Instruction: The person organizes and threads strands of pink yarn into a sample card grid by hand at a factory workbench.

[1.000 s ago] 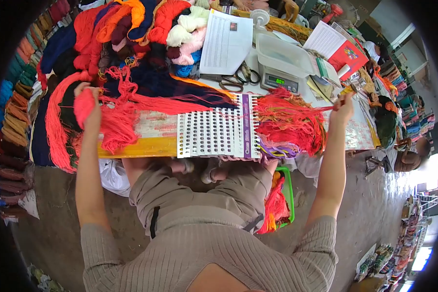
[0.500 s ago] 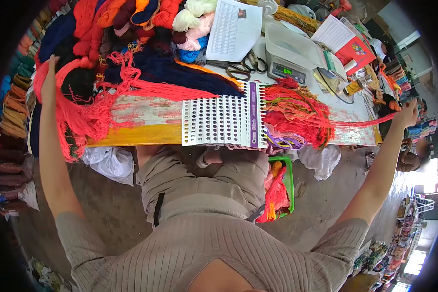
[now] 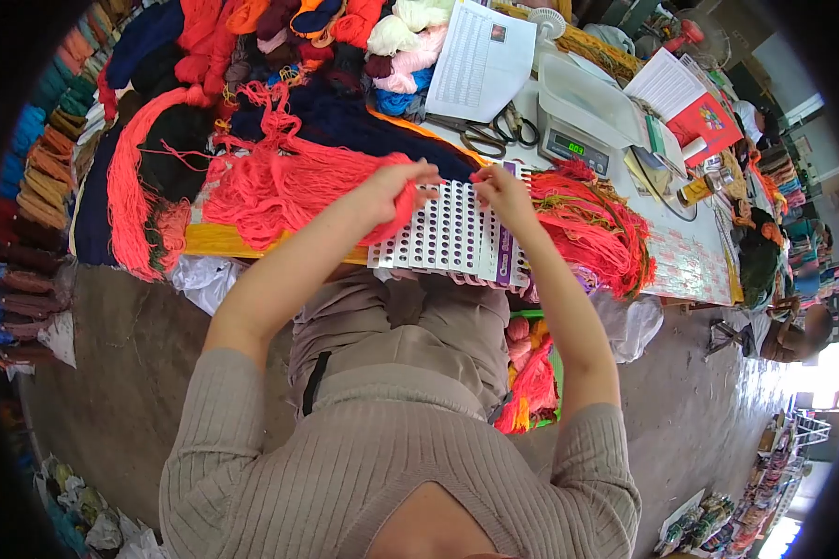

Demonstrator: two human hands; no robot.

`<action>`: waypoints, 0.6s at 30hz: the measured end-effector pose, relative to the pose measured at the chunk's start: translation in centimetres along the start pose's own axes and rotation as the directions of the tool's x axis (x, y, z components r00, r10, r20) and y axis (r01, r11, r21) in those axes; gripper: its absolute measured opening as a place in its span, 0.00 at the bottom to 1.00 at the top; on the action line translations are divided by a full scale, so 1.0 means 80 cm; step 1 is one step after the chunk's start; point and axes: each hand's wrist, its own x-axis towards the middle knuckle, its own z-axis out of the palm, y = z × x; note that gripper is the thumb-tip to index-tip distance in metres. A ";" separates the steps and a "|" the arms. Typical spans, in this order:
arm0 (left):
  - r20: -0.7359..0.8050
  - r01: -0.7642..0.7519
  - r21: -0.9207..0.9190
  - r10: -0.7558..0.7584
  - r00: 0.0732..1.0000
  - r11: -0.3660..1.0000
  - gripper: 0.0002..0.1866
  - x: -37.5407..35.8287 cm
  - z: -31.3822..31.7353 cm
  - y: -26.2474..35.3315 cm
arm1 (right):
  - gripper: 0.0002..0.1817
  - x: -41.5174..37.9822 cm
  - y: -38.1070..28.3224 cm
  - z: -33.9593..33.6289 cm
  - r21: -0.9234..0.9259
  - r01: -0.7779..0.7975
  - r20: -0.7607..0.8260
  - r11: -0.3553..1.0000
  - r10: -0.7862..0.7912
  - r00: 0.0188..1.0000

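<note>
My left hand [image 3: 403, 184] is closed around a bunch of coral embroidery thread [image 3: 294, 191], at the left side of a white punched thread card [image 3: 438, 233]. The thread trails left across the table from my fingers. My right hand [image 3: 503, 194] is closed in a pinch above the card's purple strip; whatever its fingertips hold is too small to make out. Red, coral and olive threads [image 3: 592, 233] hang from the card's right edge. Dark navy thread [image 3: 345, 130] lies behind my left hand.
Scissors [image 3: 485, 140] lie behind the card, beside a printed sheet [image 3: 480, 65]. A digital scale [image 3: 573, 147] carries a clear plastic tub [image 3: 587, 98]. Skeins [image 3: 391, 37] are heaped at the back left. A green basket [image 3: 557, 373] with thread stands below the table.
Both arms were spread wide, with coral strands stretched out to the right. Now both hands are together over the card, and the coral thread is bunched in my left hand.
</note>
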 end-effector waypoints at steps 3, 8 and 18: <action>-0.032 0.120 0.084 -0.118 0.993 0.989 0.24 0.001 0.022 -0.011 | 0.07 0.006 0.002 0.023 -0.018 -0.135 -0.004 0.991 0.135 0.991; -0.102 0.174 0.104 -0.164 0.981 0.979 0.18 0.018 0.032 -0.016 | 0.11 0.007 0.015 0.031 -0.180 -0.102 -0.088 0.978 0.087 0.992; -0.095 -0.050 0.435 0.101 0.990 0.899 0.05 0.077 0.028 -0.027 | 0.08 0.004 0.014 0.028 -0.222 -0.008 -0.070 0.975 -0.008 0.998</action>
